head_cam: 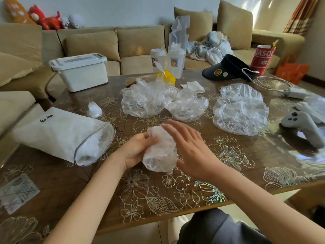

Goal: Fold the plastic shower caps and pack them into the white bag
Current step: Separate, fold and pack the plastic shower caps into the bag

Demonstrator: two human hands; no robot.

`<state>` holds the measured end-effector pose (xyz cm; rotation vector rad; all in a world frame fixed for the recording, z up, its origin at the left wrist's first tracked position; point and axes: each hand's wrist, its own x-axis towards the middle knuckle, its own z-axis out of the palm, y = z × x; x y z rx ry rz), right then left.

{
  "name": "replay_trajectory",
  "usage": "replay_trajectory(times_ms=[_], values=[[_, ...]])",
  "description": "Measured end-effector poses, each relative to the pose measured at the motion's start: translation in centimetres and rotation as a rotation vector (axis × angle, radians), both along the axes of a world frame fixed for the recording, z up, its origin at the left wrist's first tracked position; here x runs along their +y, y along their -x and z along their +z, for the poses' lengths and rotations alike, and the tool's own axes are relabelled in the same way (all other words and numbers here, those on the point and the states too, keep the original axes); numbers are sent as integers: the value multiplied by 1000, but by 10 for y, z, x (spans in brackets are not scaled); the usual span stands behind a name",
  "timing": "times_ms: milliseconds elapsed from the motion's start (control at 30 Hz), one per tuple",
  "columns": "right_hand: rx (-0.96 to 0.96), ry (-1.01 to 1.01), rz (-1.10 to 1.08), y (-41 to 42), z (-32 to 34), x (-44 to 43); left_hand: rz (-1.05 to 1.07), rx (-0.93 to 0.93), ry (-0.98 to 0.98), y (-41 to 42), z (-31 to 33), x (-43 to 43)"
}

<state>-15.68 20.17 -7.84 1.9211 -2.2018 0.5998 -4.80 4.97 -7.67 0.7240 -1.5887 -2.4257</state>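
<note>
In the middle of the frame, a clear crinkled shower cap (161, 150) was gathered into a narrow bundle just above the tabletop (246, 164). The left hand (137, 150) gripped its left side with curled fingers. The right hand (190, 147) had straight, slightly spread fingers at the bundle's right edge and clasped nothing.

At the left of the frame the white bag (59, 136) lay on its side. Its drawstring mouth gaped toward the hands, and clear plastic showed inside. A small folded cap (94, 110) sat just above it.

Beyond the hands, loose caps lay puffed open: two (142, 101) (186, 106) at centre and a bigger heap (241, 110) to the right. A grey controller (302, 127) rested at the right edge, a black visor (226, 69) at upper right, and a white storage box (79, 71) at upper left.
</note>
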Motion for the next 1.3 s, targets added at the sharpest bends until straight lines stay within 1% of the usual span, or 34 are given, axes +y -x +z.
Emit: replay_trajectory(times_ms=[33, 100, 167, 233, 267, 333, 433, 500, 567, 600, 700, 834, 934, 1034, 1067, 1134, 1167, 1200, 1234, 1300], values=[[96, 35, 41, -2, -5, -4, -7, 23, -21, 2, 0, -3], [182, 80, 123, -5, -11, -12, 8, 26, -20, 7, -2, -8], [174, 116, 217, -8, -13, -20, 41, -4, -6, 10, -7, -12], [96, 111, 264, -12, -13, -23, 68, 2, 26, 11, -13, -15], [43, 98, 269, -12, -15, -24, 78, 7, 63, 12, -14, -17], [-132, 58, 231, -13, -20, -27, 99, 13, 136, 10, -15, -19], [-429, 42, 91, -10, -17, -26, 107, 8, 232, 9, -13, -18], [-595, 20, -1, -8, -14, -29, 85, 23, 249, 8, -12, -17], [-777, 0, -71, -6, -12, -30, 32, 34, 224, 7, -11, -16], [-823, -4, -100, -5, -12, -30, -3, 47, 197, 6, -10, -15], [-814, -13, -166, -4, -10, -30, -114, 95, 113, 5, -8, -13], [-749, -13, -199, -4, -10, -29, -228, 119, 206, 1, -6, -10], [-720, -11, -209, -5, -10, -29, -217, 127, 221, -1, -8, -10], [-684, 11, -225, -10, -4, -26, -189, 117, 195, 0, -7, -10], [-671, 40, -252, -12, 0, -24, -168, 112, 187, 0, -8, -12], [-638, 130, -381, -14, 5, -20, -131, 94, 181, 0, -8, -15], [-676, 156, -435, -12, 6, -18, -129, 89, 173, 0, -8, -15], [-778, 149, -462, -9, 8, -17, -135, 88, 162, 0, -7, -15], [-942, 109, -453, -6, 9, -17, -153, 91, 149, 0, -6, -13], [-1334, 27, -357, -2, 7, -17, -189, 93, 122, -1, -4, -9]])
